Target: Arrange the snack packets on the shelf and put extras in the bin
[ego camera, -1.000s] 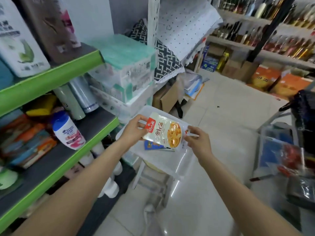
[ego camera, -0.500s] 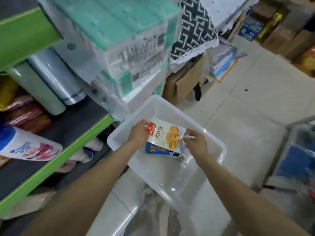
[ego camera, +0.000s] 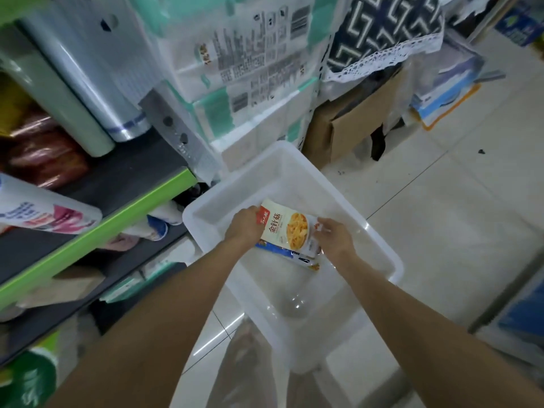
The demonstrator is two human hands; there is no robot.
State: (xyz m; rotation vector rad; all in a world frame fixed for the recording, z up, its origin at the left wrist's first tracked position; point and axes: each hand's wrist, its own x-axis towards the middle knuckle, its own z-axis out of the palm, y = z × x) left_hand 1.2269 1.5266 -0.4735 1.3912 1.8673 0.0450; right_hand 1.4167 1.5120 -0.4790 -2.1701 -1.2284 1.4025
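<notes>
- Left hand [ego camera: 245, 228] and right hand [ego camera: 332, 240] each pinch an end of the white snack packet [ego camera: 290, 231], low inside the clear bin [ego camera: 379, 242].
- Step: binning an extra; next, let go onto the blue packet [ego camera: 287, 254] (partly hidden).
- Far left: shelf [ego camera: 117, 213].
</notes>
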